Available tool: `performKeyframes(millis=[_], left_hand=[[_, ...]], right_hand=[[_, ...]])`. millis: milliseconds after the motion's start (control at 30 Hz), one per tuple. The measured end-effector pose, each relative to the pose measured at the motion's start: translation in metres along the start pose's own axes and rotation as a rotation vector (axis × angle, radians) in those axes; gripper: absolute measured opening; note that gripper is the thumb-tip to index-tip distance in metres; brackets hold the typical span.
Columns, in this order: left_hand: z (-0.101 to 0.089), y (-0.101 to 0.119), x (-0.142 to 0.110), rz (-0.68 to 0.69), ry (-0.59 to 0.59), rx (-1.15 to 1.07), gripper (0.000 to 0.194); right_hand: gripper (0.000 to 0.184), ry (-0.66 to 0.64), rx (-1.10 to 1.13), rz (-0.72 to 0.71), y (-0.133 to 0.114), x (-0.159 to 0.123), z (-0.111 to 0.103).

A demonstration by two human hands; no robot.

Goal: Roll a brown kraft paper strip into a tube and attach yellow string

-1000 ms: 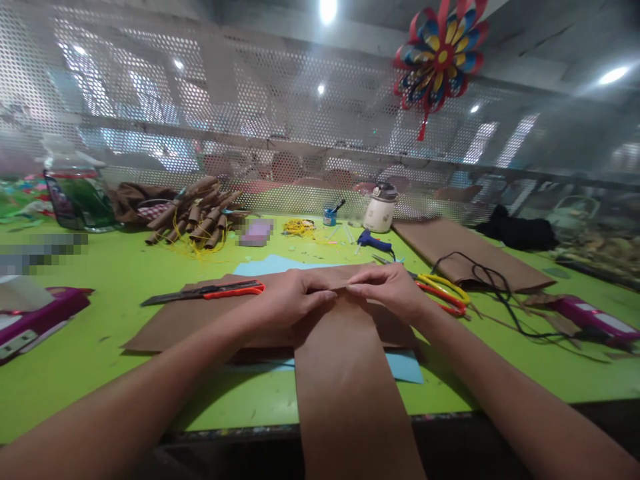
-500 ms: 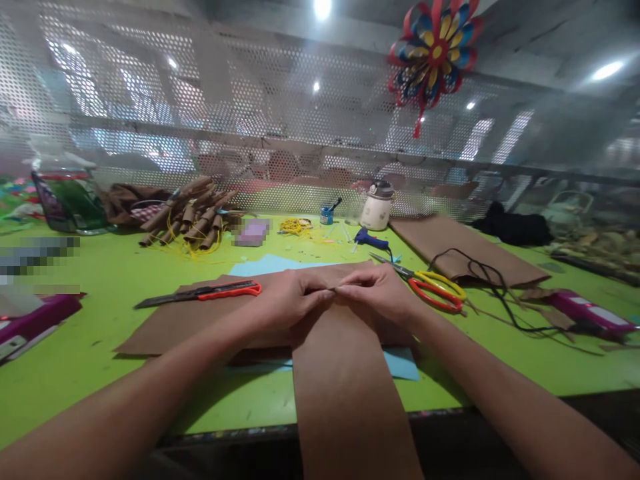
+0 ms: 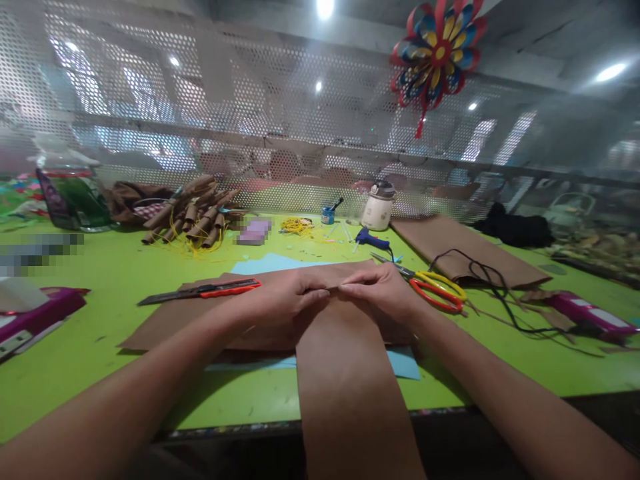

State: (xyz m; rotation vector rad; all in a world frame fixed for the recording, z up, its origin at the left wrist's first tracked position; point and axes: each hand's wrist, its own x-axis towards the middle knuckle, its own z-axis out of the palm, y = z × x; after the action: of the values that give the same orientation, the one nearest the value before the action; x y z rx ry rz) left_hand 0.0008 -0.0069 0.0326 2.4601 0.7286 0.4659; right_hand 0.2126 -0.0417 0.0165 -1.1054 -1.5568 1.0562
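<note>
An orange-handled cutter (image 3: 215, 289) lies on brown sheets (image 3: 175, 320). Rightward, the left hand's (image 3: 287, 297) grip pinches the far end of a brown paper strip (image 3: 350, 380) overhanging the table's (image 3: 250, 403) near edge; the right hand's (image 3: 385, 290) grip pinches that same end, near yellow-and-orange scissors (image 3: 416, 275).

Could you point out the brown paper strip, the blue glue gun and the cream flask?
Brown paper strip (image 3: 353, 383), head view, middle of its length.
Blue glue gun (image 3: 371, 239), head view, on its body.
Cream flask (image 3: 377, 211), head view, on its side wall.
</note>
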Motion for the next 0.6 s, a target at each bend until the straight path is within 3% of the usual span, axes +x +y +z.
performKeyframes(millis=[333,600], left_hand=[[0.002,0.012,-0.005,0.016,0.020,0.093,0.033],[-0.004,-0.015,-0.006,-0.090,-0.049,-0.012,0.025]], right_hand=[[0.012,0.008,0.011,0.062,-0.007,-0.002,0.004],[0.013,0.026,0.001,0.061,-0.001,0.003,-0.009]])
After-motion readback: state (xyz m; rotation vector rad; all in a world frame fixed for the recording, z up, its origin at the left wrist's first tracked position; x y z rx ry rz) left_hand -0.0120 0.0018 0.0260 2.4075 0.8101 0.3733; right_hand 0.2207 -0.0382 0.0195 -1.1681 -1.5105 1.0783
